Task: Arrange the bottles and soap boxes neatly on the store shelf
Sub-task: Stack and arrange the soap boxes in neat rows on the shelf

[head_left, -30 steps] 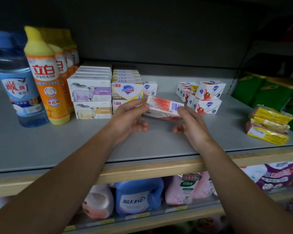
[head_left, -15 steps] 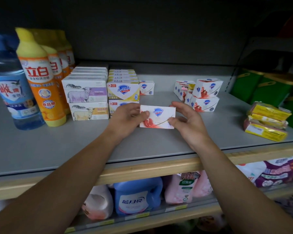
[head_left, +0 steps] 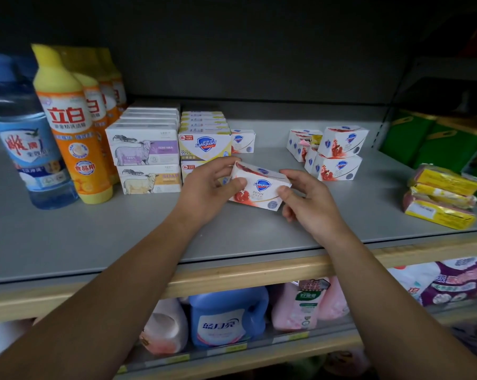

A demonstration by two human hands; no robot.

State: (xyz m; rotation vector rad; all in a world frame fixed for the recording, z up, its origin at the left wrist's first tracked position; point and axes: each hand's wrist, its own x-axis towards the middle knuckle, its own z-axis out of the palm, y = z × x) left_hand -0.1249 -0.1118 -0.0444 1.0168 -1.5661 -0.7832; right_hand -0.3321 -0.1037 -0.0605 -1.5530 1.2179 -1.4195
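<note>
A white Safeguard Detox soap box (head_left: 260, 189), tilted, is held just above the grey shelf (head_left: 94, 242) at centre, the left hand (head_left: 208, 189) pinching its left end and the right hand (head_left: 308, 200) gripping its right end. Stacked sheep-print soap boxes (head_left: 145, 157) and orange detergent bottles (head_left: 72, 127) stand to the left; more Safeguard boxes (head_left: 337, 153) sit behind on the right.

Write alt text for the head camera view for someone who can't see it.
Two hands, left hand and right hand, hold a white and red soap box by its ends above a grey store shelf. Orange bottles and stacked sheep-print soap boxes stand to the left, more red and white boxes to the right.
</note>
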